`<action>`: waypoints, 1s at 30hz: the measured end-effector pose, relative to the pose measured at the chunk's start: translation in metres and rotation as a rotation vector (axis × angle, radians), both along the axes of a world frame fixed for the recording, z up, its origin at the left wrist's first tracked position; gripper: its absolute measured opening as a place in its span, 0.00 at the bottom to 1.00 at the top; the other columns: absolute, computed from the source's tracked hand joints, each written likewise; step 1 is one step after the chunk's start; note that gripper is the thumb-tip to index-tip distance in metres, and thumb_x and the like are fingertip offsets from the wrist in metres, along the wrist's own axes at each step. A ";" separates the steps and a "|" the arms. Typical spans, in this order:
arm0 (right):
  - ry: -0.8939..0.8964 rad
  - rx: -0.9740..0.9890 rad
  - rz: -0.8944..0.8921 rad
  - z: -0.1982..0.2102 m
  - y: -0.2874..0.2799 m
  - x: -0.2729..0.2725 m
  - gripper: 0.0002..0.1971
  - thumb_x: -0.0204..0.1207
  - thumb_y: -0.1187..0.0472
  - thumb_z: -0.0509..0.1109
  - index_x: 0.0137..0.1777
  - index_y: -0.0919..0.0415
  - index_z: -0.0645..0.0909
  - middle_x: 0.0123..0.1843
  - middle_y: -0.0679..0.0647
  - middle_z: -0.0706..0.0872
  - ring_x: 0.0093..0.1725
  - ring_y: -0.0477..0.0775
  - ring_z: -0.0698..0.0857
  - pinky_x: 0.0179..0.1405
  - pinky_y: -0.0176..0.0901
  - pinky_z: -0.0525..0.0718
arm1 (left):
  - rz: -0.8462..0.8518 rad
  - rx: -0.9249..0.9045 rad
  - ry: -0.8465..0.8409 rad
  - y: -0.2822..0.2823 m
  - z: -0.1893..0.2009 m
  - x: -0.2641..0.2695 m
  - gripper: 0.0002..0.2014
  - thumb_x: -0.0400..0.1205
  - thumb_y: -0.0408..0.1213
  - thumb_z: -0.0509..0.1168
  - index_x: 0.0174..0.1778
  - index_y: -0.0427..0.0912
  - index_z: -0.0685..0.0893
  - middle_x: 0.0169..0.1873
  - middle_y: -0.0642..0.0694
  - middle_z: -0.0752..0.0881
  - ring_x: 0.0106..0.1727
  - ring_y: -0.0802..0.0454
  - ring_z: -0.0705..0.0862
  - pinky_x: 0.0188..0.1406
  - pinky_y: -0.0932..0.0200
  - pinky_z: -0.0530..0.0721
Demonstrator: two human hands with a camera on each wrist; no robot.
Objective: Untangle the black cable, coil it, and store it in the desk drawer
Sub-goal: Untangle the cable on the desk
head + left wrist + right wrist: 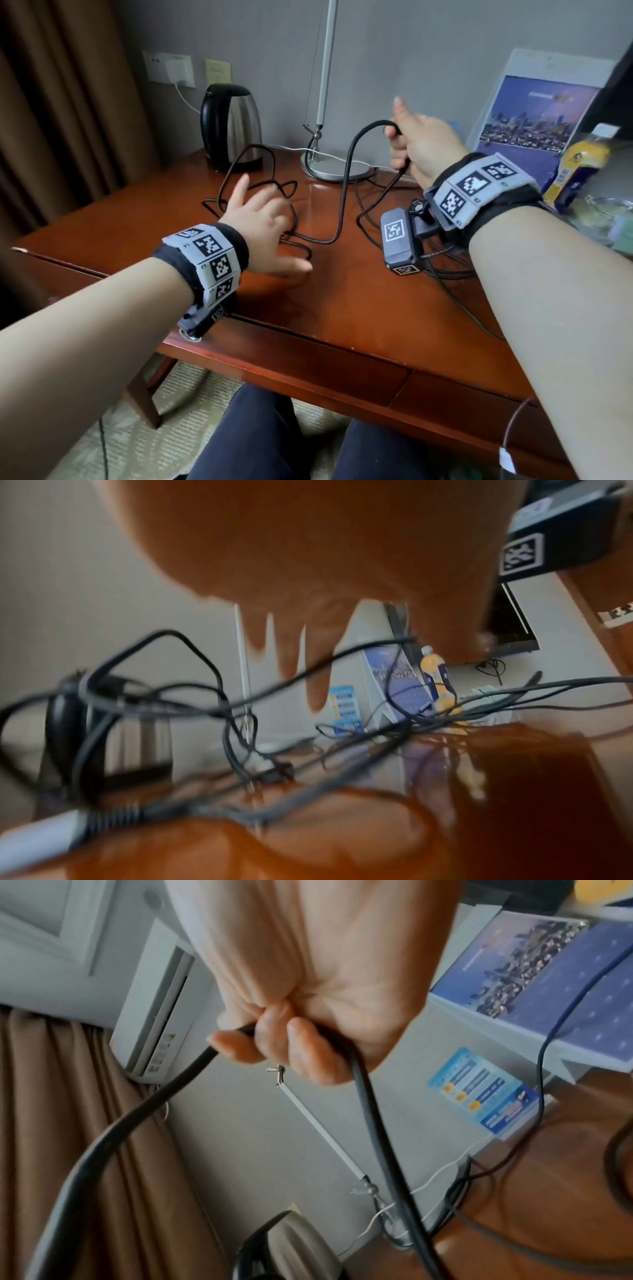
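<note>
black cable [346, 192] is clamped in the curled fingers [301, 1047] of the right hand [421, 144] at upper right, while the spread, empty left hand [263, 226] hovers, apparently just above loops mid-frame on the desk [342, 308]; pulling could tighten them or snag the kettle [231, 125].

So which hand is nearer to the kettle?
Left. The left hand hovers over the cable loops just in front of the kettle; the right hand holds cable farther right.
</note>
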State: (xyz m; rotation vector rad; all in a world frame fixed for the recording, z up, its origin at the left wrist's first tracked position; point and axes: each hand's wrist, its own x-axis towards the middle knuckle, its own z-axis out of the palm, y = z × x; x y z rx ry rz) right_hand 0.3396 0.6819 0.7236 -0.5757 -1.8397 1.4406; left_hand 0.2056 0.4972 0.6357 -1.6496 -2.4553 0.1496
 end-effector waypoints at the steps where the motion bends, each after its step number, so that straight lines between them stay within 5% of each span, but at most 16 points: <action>1: 0.001 0.007 -0.027 -0.001 0.004 0.001 0.22 0.83 0.45 0.55 0.30 0.56 0.70 0.15 0.42 0.63 0.15 0.41 0.59 0.20 0.35 0.60 | 0.059 -0.122 -0.085 0.002 -0.004 0.001 0.52 0.64 0.80 0.47 0.76 0.46 0.66 0.80 0.47 0.60 0.82 0.46 0.54 0.78 0.36 0.38; 3: -0.056 0.048 -0.139 -0.005 0.015 0.007 0.22 0.84 0.46 0.54 0.29 0.55 0.70 0.21 0.46 0.67 0.14 0.42 0.60 0.19 0.36 0.59 | 0.158 -0.264 -0.242 0.005 -0.006 -0.001 0.51 0.63 0.78 0.55 0.76 0.47 0.63 0.75 0.46 0.68 0.76 0.44 0.68 0.75 0.42 0.61; 5: -0.196 0.121 -0.302 -0.011 0.029 0.016 0.22 0.84 0.47 0.53 0.29 0.54 0.70 0.27 0.48 0.72 0.19 0.46 0.66 0.22 0.39 0.63 | 0.176 -0.332 -0.240 0.009 -0.005 -0.004 0.42 0.67 0.70 0.65 0.70 0.45 0.68 0.70 0.44 0.70 0.68 0.42 0.75 0.62 0.47 0.76; 7: -0.446 0.253 -0.410 -0.014 0.034 0.027 0.18 0.85 0.52 0.51 0.35 0.53 0.73 0.37 0.52 0.80 0.30 0.47 0.74 0.28 0.40 0.68 | 0.180 -0.365 -0.192 0.012 -0.003 -0.004 0.36 0.73 0.60 0.68 0.71 0.43 0.69 0.70 0.42 0.64 0.64 0.41 0.77 0.60 0.47 0.80; 9: -0.826 0.385 -0.420 -0.019 0.036 0.033 0.13 0.86 0.61 0.52 0.57 0.61 0.77 0.59 0.63 0.81 0.53 0.57 0.83 0.38 0.43 0.76 | 0.146 -0.372 -0.210 0.015 0.001 -0.005 0.30 0.78 0.49 0.64 0.75 0.42 0.65 0.72 0.42 0.61 0.64 0.41 0.78 0.62 0.48 0.80; 10: -1.026 0.484 -0.416 -0.021 0.033 0.032 0.15 0.85 0.65 0.52 0.67 0.67 0.74 0.67 0.65 0.78 0.63 0.62 0.80 0.48 0.49 0.79 | 0.113 -0.359 -0.230 0.016 0.003 -0.006 0.27 0.80 0.45 0.62 0.75 0.41 0.65 0.72 0.42 0.64 0.64 0.42 0.77 0.62 0.50 0.79; 12: -1.221 0.623 -0.386 -0.024 0.022 0.025 0.17 0.83 0.67 0.54 0.68 0.68 0.75 0.68 0.63 0.78 0.68 0.64 0.78 0.58 0.51 0.78 | 0.053 -0.297 -0.268 0.017 0.010 -0.009 0.19 0.82 0.40 0.59 0.68 0.40 0.69 0.65 0.41 0.75 0.57 0.44 0.78 0.56 0.52 0.79; 15: -0.979 0.756 -0.387 -0.012 0.002 0.013 0.19 0.76 0.70 0.56 0.60 0.57 0.83 0.65 0.59 0.80 0.66 0.64 0.77 0.69 0.54 0.72 | 0.021 -0.205 -0.282 0.017 0.028 -0.010 0.13 0.82 0.37 0.58 0.61 0.39 0.70 0.51 0.42 0.79 0.47 0.46 0.76 0.45 0.55 0.76; 19: -0.654 1.034 -0.244 0.014 -0.041 -0.006 0.24 0.68 0.74 0.58 0.49 0.44 0.85 0.65 0.48 0.78 0.70 0.55 0.71 0.69 0.46 0.61 | 0.030 -0.093 -0.288 0.018 0.053 -0.013 0.11 0.83 0.37 0.57 0.60 0.40 0.69 0.46 0.44 0.76 0.46 0.46 0.76 0.42 0.59 0.73; 21: -0.563 1.015 -0.112 0.023 -0.054 -0.009 0.26 0.67 0.76 0.55 0.44 0.45 0.85 0.63 0.47 0.81 0.66 0.46 0.76 0.65 0.38 0.66 | 0.046 -0.043 -0.304 0.016 0.063 -0.019 0.08 0.83 0.38 0.57 0.56 0.40 0.69 0.47 0.40 0.79 0.45 0.44 0.77 0.42 0.57 0.74; 23: -0.497 0.900 0.007 0.030 -0.060 -0.007 0.24 0.67 0.76 0.53 0.41 0.49 0.85 0.54 0.48 0.87 0.52 0.35 0.82 0.51 0.29 0.76 | 0.076 0.013 -0.325 0.014 0.072 -0.025 0.08 0.83 0.37 0.57 0.54 0.38 0.69 0.47 0.39 0.79 0.45 0.43 0.78 0.42 0.56 0.75; 25: -0.521 0.863 0.100 0.033 -0.064 -0.005 0.18 0.73 0.70 0.55 0.42 0.51 0.84 0.47 0.46 0.88 0.49 0.43 0.84 0.56 0.38 0.80 | 0.092 0.076 -0.337 0.013 0.078 -0.031 0.07 0.83 0.36 0.57 0.51 0.38 0.68 0.46 0.38 0.79 0.46 0.42 0.78 0.44 0.54 0.76; 28: -0.721 0.968 0.137 0.026 -0.071 -0.009 0.13 0.81 0.46 0.57 0.54 0.50 0.80 0.47 0.44 0.85 0.51 0.50 0.83 0.57 0.45 0.80 | 0.078 0.170 -0.353 0.012 0.085 -0.034 0.07 0.83 0.37 0.58 0.48 0.38 0.67 0.44 0.39 0.78 0.45 0.43 0.77 0.43 0.54 0.75; 30: -0.763 1.095 0.118 0.018 -0.070 -0.016 0.15 0.82 0.47 0.57 0.56 0.54 0.79 0.45 0.46 0.80 0.52 0.53 0.81 0.51 0.43 0.76 | 0.053 0.256 -0.357 0.012 0.088 -0.033 0.07 0.83 0.36 0.59 0.47 0.37 0.67 0.41 0.40 0.76 0.44 0.43 0.76 0.41 0.56 0.71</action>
